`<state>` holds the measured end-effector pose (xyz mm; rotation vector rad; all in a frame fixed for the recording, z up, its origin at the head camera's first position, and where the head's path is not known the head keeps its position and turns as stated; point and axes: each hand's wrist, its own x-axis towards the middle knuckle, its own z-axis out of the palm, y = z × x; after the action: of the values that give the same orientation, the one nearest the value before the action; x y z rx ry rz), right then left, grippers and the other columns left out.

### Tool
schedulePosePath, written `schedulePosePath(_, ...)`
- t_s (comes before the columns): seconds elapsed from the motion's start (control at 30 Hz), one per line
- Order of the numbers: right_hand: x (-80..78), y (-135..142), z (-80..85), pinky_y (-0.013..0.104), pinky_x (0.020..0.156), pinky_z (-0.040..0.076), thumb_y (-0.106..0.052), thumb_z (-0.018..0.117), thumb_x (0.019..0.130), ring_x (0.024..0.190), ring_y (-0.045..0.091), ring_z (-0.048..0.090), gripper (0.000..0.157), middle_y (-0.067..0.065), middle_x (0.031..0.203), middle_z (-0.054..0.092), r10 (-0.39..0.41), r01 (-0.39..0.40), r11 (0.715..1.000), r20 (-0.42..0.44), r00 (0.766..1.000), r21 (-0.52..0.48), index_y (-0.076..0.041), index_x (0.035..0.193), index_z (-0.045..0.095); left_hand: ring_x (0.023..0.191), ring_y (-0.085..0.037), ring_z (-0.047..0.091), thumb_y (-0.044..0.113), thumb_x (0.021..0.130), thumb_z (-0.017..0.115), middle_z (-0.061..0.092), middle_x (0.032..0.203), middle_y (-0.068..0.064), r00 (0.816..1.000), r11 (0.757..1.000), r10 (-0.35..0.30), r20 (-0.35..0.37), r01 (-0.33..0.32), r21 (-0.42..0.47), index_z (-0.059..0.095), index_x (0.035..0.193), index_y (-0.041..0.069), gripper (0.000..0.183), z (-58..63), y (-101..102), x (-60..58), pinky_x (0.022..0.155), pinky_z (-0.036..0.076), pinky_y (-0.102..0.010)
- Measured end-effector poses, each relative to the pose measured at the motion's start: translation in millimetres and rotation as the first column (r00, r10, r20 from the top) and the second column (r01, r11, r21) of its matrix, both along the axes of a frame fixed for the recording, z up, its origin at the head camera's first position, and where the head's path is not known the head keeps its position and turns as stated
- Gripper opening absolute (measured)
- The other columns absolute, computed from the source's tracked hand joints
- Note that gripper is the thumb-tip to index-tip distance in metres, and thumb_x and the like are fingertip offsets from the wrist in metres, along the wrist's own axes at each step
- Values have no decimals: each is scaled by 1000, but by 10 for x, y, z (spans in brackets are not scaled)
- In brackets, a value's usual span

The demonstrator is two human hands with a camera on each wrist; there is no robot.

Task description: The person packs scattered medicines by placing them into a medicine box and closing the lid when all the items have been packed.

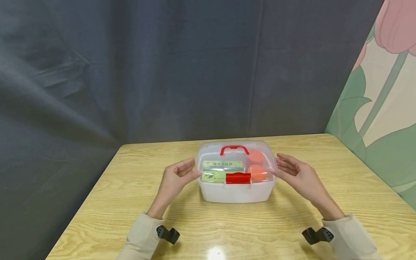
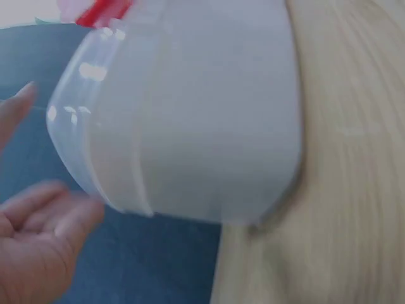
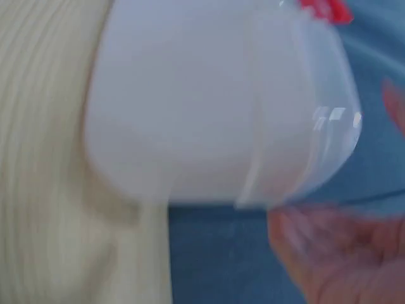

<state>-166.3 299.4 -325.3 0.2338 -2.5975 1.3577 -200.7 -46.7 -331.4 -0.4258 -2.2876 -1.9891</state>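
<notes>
A white plastic storage box (image 1: 235,193) with a clear lid stands on the table, its red latch (image 1: 238,178) facing me and a red handle (image 1: 234,147) on top. Through the lid show green printed cartons (image 1: 212,176) on the left and two orange round-topped items (image 1: 258,172) on the right. My left hand (image 1: 177,180) is at the box's left end, fingers extended, thumb tip right at the lid's edge. At the opposite end my right hand (image 1: 300,177) is held the same way, fingertips close to the lid. Both wrist views show the box's end walls, blurred, with fingers beside the lid.
The box sits on a light wood-grain table (image 1: 136,187). Behind and to the left hangs a dark grey-blue cloth (image 1: 188,72). A wall with painted flowers (image 1: 383,126) rises along the right. Small black cameras (image 1: 168,234) are worn at both wrists.
</notes>
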Motion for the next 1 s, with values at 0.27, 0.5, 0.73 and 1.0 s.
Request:
schedulePosePath(0.27,46,-400,111,55,89,32,-53,54,81,125,39,24,93,19,144,15,-56,55,998,92,994,8,-2,142,5,128,-20,22,55,66,69,22,143,-7,988,987,131,82,-123,-99,21,141,7,101,-6,286,-2,100,25,-36)
schedulePosePath(0.5,26,-553,63,63,87,28,-56,62,73,125,39,18,109,17,145,4,-74,78,997,115,991,-26,-5,141,-7,131,-22,8,63,57,70,5,147,-1,985,972,143,98,-121,-202,14,143,19,111,54,570,114,100,18,-51)
schedulePosePath(0.73,49,-553,24,61,86,32,-52,66,71,124,39,20,110,14,146,4,-35,40,998,90,995,-53,-9,142,-7,130,-24,12,61,53,74,-3,147,-1,987,964,146,63,-127,-234,8,143,20,119,27,581,134,98,23,-51)
schedulePosePath(1.0,180,-483,-168,62,85,32,-45,76,64,126,34,17,118,8,146,2,14,-13,1000,-63,998,24,-23,141,-11,130,-19,10,55,49,79,-3,146,8,996,964,95,-3,-92,-251,-5,142,28,128,-156,537,251,97,25,-50)
